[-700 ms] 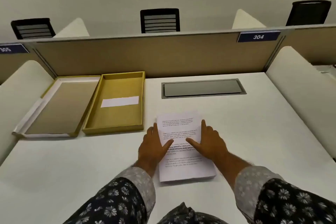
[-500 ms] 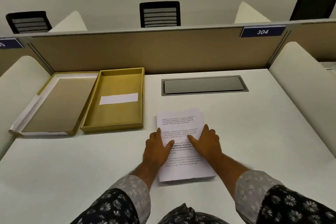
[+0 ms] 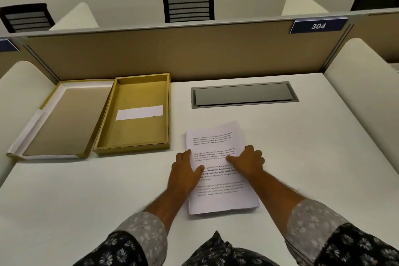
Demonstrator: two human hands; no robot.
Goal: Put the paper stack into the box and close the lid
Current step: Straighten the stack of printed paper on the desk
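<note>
A white paper stack [image 3: 224, 198] with printed text lies flat on the white desk, in front of me. My left hand [image 3: 185, 168] is at its left edge, thumb on top and fingers along the side. My right hand [image 3: 248, 162] clasps the right edge, fingers curled over it and thumb pressed on the top sheet. The open gold box [image 3: 131, 150] stands to the left of the stack, with a white slip [image 3: 140, 112] on its floor. Its lid [image 3: 62, 119] lies upside down to the left of the box, touching it.
A grey cable hatch [image 3: 244, 94] is set into the desk behind the stack. A tan partition [image 3: 194, 54] closes the far edge, and white side dividers [image 3: 364, 93] flank the desk. Chair backs show beyond the partition.
Both hands have slid from the middle of the top sheet out to the stack's side edges, and the right fingers have curled. The stack still lies in the same place.
</note>
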